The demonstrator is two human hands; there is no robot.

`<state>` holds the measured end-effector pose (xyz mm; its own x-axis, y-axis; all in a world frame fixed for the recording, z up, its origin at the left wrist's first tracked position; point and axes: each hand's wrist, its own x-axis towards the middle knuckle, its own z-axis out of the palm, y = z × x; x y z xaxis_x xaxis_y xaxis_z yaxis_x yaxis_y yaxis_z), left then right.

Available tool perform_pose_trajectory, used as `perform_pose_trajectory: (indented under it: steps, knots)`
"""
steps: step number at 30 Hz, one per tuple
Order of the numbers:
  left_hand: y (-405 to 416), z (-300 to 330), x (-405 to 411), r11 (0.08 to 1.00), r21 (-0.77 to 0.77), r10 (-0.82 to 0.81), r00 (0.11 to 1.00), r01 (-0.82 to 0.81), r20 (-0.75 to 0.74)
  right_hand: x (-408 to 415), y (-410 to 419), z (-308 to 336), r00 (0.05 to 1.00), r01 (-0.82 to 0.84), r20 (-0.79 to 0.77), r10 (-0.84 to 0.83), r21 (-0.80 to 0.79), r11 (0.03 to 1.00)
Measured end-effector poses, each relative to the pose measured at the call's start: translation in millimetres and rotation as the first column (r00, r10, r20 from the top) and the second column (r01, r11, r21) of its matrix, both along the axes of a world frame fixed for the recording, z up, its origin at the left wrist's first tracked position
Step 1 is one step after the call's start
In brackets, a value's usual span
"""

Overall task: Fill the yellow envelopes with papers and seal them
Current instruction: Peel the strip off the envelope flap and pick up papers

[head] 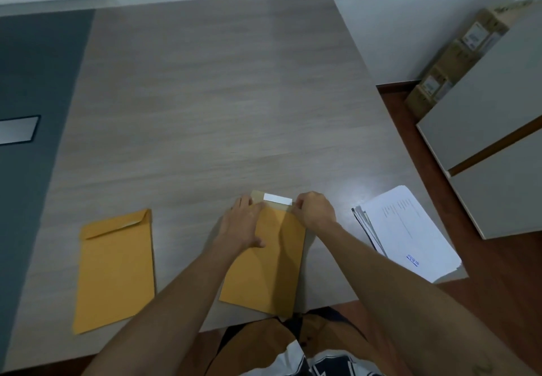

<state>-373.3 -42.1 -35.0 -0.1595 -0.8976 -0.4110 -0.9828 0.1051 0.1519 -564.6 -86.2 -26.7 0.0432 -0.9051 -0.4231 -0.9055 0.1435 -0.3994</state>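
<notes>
Sealing step: left hand (245,223) presses envelope (264,264) flat; right hand (315,210) pinches white strip (278,198). Next, probably peel it, fold flap.

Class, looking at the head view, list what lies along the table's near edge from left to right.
Left envelope → left hand → white strip on the middle envelope → right hand → paper stack.

An office: a wide wood-grain desk (205,97), a stack of printed papers (410,232), yellow envelopes (114,270), grey cabinets (492,141) and labelled cardboard boxes (457,53) against the wall
</notes>
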Motion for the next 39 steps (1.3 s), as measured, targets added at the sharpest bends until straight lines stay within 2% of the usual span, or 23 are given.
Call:
perform_pose_trajectory:
  steps: [9, 16, 20, 25, 29, 33, 36, 39]
  knots:
    - [-3.0, 4.8, -5.4, 1.0, -0.026, -0.007, 1.0, 0.008, 0.014, 0.0, 13.5, -3.1, 0.999, -0.045, 0.033, 0.042, 0.081, 0.996]
    - [-9.5, 8.2, -0.5, 0.997, -0.018, -0.069, 0.997, 0.069, 0.024, 8.4, 25.7, 0.1, 0.998, -0.016, -0.061, 0.017, 0.008, 1.0]
    - [-19.6, 13.3, 2.3, 0.991, 0.011, -0.13, 0.991, 0.13, 0.034, 8.7, 33.9, 7.5, 0.997, -0.019, -0.071, 0.023, 0.057, 0.998]
    - [-27.2, 22.3, -1.9, 0.984, 0.055, -0.172, 0.984, 0.169, 0.046, -4.9, 39.9, 15.4, 0.995, 0.075, 0.064, -0.077, 0.031, 0.997]
    - [-21.8, 23.6, -28.3, 0.992, -0.09, -0.086, 0.996, 0.085, -0.005, -45.3, 38.7, 22.0, 0.975, 0.153, 0.172, -0.142, -0.051, 0.987]
    - [-2.5, 24.4, -85.6, 0.981, -0.187, 0.023, 0.991, -0.047, -0.128, -105.8, 32.2, 23.9, 0.967, 0.204, 0.176, -0.183, -0.108, 0.973]
    - [9.1, 21.7, -129.2, 0.984, -0.162, 0.041, 0.974, -0.079, -0.224, -149.3, 27.8, 24.8, 0.973, 0.219, 0.113, -0.201, -0.179, 0.959]
    - [22.8, 17.5, -182.9, 0.982, -0.063, 0.146, 0.925, -0.179, -0.351, -200.0, 29.9, 24.9, 0.972, 0.231, 0.017, -0.234, -0.239, 0.943]
